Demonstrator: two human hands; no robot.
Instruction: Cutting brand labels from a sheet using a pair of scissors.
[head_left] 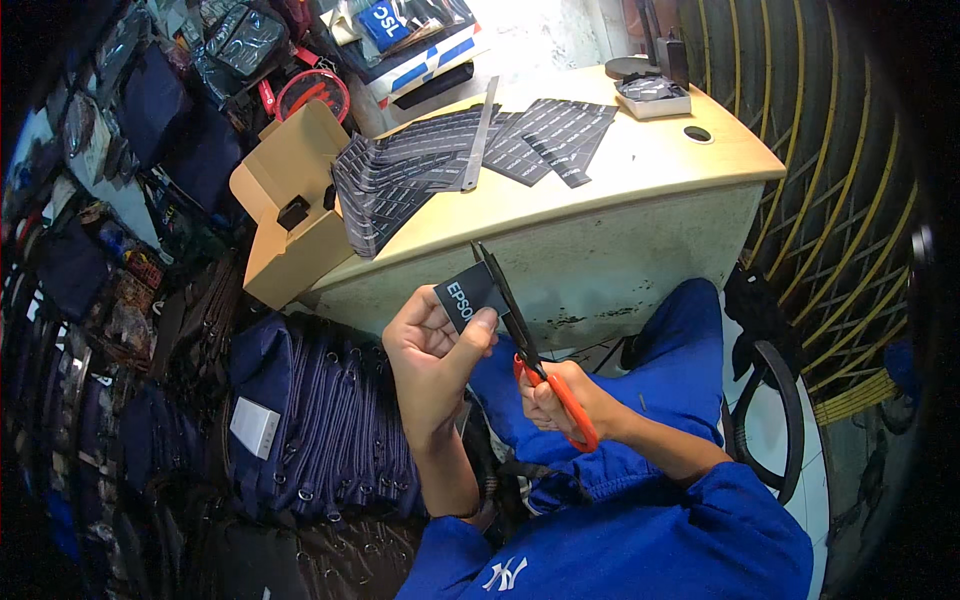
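Between the thumb and fingers of my left hand (pixel 437 340) is a small black label (pixel 466 292) with pale lettering, held up in front of the table. My right hand (pixel 563 396) grips a pair of scissors (pixel 577 415) by its orange-red handles. The dark blades point up and away, along the label's right edge. Whether they are cutting into it I cannot tell. Beyond, on the table, lie printed dark sheets (pixel 425 150) of repeated labels, with a steel ruler (pixel 482 135) across them. A cut dark strip (pixel 557 160) rests on another sheet (pixel 575 125) to the right.
An open cardboard box (pixel 285 200) with small black pieces stands at the left end of the wooden table (pixel 640 165). A small white box (pixel 655 103) sits at its far right. Stacked dark blue bags (pixel 325 420) fill the lower left. A metal lattice gate (pixel 800 180) stands right.
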